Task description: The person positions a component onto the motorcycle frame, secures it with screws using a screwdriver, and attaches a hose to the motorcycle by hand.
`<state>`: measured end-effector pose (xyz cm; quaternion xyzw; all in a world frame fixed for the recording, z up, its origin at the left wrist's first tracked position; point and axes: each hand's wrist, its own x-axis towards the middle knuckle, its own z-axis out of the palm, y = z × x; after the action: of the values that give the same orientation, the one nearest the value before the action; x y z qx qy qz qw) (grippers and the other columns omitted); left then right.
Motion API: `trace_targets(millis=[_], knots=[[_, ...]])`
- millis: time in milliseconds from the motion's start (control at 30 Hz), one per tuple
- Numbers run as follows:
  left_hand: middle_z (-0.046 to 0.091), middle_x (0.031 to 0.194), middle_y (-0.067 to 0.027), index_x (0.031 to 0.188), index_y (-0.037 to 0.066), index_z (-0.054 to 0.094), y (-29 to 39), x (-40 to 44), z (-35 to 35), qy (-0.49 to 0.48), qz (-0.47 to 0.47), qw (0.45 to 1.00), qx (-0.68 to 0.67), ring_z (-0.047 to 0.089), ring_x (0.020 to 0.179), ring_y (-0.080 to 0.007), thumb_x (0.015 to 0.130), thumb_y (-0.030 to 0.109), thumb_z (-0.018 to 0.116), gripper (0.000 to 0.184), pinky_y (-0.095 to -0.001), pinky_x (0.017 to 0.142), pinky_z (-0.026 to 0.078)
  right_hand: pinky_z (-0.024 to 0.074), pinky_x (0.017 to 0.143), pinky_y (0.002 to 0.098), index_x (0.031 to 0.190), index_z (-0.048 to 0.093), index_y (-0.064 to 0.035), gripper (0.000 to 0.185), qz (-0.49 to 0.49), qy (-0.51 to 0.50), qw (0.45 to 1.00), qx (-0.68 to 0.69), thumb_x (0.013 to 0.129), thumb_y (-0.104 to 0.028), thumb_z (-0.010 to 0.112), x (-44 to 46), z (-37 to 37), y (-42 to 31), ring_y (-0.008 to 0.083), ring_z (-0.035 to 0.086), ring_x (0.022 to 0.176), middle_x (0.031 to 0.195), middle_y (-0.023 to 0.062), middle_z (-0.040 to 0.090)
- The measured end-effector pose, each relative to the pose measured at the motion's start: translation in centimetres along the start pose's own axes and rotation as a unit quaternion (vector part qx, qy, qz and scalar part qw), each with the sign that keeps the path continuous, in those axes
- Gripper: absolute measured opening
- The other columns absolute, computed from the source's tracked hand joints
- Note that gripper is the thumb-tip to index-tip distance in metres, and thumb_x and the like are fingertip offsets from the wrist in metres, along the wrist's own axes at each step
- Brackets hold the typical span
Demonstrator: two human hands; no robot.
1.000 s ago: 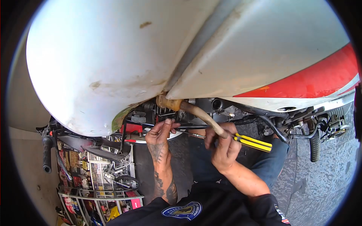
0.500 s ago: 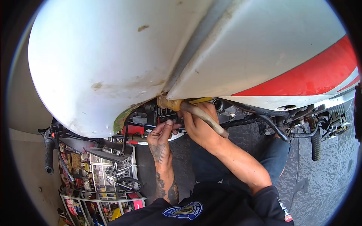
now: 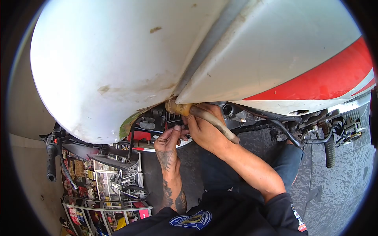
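Under the white tank and side panel (image 3: 220, 74) of a motorcycle, both my hands work close together. My left hand (image 3: 171, 137) is closed in a pinch, thumb against fingers, beside dark engine parts (image 3: 151, 122); what lies between the fingertips is too small to make out. My right hand (image 3: 202, 128) has its fingers curled inward near the left fingertips, and its grip is mostly hidden. Across the right hand hangs a grey-brown hose (image 3: 216, 125), attached to a yellowish translucent fitting (image 3: 179, 109) just below the panel seam.
A black handlebar grip (image 3: 51, 163) juts out at the left. Shelves of packaged goods (image 3: 106, 208) stand at the lower left, behind a small bicycle model (image 3: 132, 188). At the right are a footpeg (image 3: 330, 151) and metal engine parts (image 3: 350, 129) over grey floor (image 3: 338, 188).
My right hand has shifted slightly left and turned a little. A yellow strip above it no longer shows. My left hand stays nearly still.
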<state>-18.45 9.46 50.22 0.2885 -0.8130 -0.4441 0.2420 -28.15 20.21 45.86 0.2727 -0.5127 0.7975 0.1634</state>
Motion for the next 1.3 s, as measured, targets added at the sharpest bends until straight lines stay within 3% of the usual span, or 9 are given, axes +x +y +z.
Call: trace_targets(millis=[367, 433, 467, 533, 867, 933, 1167, 1233, 1300], knots=[[0.069, 0.073, -0.0101, 0.084, -0.003, 0.067, -0.5, 0.0, 0.4, 0.039, 0.038, 0.998, 0.042, 0.058, 0.057, -0.0089, 0.089, 0.019, 0.066, 0.022, -0.0193, 0.051, 0.037, 0.0476, 0.069, 0.0430, 0.075, 0.064, 0.0033, 0.009, -0.045, 0.000, 0.998, -0.048, 0.077, 0.000, 0.056, 0.4, -0.8, 0.0, 0.0361, 0.060, 0.073, 0.074, 0.0173, 0.062], [0.067, 0.070, -0.0090, 0.084, -0.004, 0.066, -0.5, -0.1, 0.7, 0.055, 0.061, 0.996, 0.026, 0.059, 0.059, -0.0093, 0.089, 0.014, 0.067, 0.019, -0.0198, 0.054, 0.043, 0.0471, 0.079, 0.0435, 0.107, 0.069, -0.0150, 0.035, 0.001, -0.095, 0.995, -0.036, 0.074, -0.006, 0.062, 0.2, -1.0, 0.3, 0.0340, 0.057, 0.093, 0.099, 0.0152, 0.059], [0.067, 0.070, -0.0090, 0.084, -0.004, 0.066, -0.4, -0.2, 0.8, 0.055, 0.062, 0.996, 0.027, 0.059, 0.059, -0.0093, 0.089, 0.014, 0.067, 0.019, -0.0198, 0.054, 0.043, 0.0471, 0.079, 0.0435, 0.107, 0.069, -0.0150, 0.035, 0.001, -0.094, 0.995, -0.035, 0.074, -0.006, 0.062, 0.3, -0.9, 0.2, 0.0340, 0.057, 0.093, 0.099, 0.0152, 0.059], [0.066, 0.069, -0.0079, 0.083, -0.004, 0.066, -0.3, -0.4, 0.8, 0.070, 0.080, 0.993, 0.057, 0.060, 0.060, -0.0094, 0.088, 0.012, 0.069, 0.017, -0.0208, 0.058, 0.047, 0.0461, 0.075, 0.0434, 0.078, 0.066, 0.0027, 0.009, -0.016, -0.049, 0.998, -0.029, 0.076, 0.000, 0.057, 0.4, -0.8, 0.0, 0.0359, 0.059, 0.079, 0.078, 0.0175, 0.063], [0.065, 0.069, -0.0054, 0.084, -0.003, 0.065, -0.7, -0.4, 0.9, 0.093, 0.133, 0.981, 0.103, 0.058, 0.058, -0.0084, 0.086, 0.011, 0.070, 0.015, -0.0200, 0.055, 0.046, 0.0455, 0.074, 0.0435, 0.074, 0.063, 0.0001, 0.010, -0.026, -0.034, 0.999, -0.030, 0.077, 0.000, 0.054, 0.6, -0.8, -0.2, 0.0355, 0.058, 0.080, 0.080, 0.0169, 0.062], [0.065, 0.069, -0.0060, 0.084, -0.003, 0.065, -0.8, -0.3, 0.8, 0.089, 0.116, 0.983, 0.115, 0.058, 0.058, -0.0083, 0.086, 0.011, 0.070, 0.016, -0.0203, 0.055, 0.046, 0.0461, 0.074, 0.0436, 0.076, 0.063, 0.0009, 0.011, 0.076, -0.107, 0.991, 0.021, 0.076, 0.001, 0.052, 0.9, -0.5, 0.2, 0.0358, 0.060, 0.078, 0.078, 0.0179, 0.062], [0.065, 0.069, -0.0068, 0.084, -0.004, 0.065, -0.4, -0.5, 0.8, 0.071, 0.111, 0.983, 0.125, 0.058, 0.058, -0.0083, 0.086, 0.012, 0.070, 0.018, -0.0202, 0.055, 0.046, 0.0468, 0.076, 0.0442, 0.083, 0.063, 0.0040, 0.014, 0.176, -0.124, 0.974, 0.062, 0.075, 0.000, 0.053, 1.4, -0.6, 0.1, 0.0383, 0.061, 0.081, 0.078, 0.0204, 0.063], [0.065, 0.069, -0.0065, 0.084, -0.004, 0.064, -0.4, -0.3, 0.7, 0.074, 0.107, 0.982, 0.136, 0.058, 0.058, -0.0082, 0.087, 0.013, 0.070, 0.019, -0.0203, 0.055, 0.046, 0.0464, 0.071, 0.0430, 0.094, 0.062, 0.0019, 0.030, 0.214, -0.150, 0.960, 0.104, 0.092, -0.028, 0.055, 1.5, -0.5, 0.7, 0.0362, 0.062, 0.076, 0.078, 0.0197, 0.062], [0.065, 0.069, -0.0064, 0.084, -0.004, 0.064, -0.3, -0.4, 0.7, 0.071, 0.108, 0.982, 0.135, 0.058, 0.058, -0.0081, 0.087, 0.013, 0.070, 0.019, -0.0203, 0.055, 0.046, 0.0463, 0.071, 0.0431, 0.094, 0.063, 0.0015, 0.029, 0.172, -0.123, 0.973, 0.090, 0.093, -0.027, 0.055, 1.3, -0.3, 0.6, 0.0363, 0.061, 0.076, 0.078, 0.0195, 0.061]])
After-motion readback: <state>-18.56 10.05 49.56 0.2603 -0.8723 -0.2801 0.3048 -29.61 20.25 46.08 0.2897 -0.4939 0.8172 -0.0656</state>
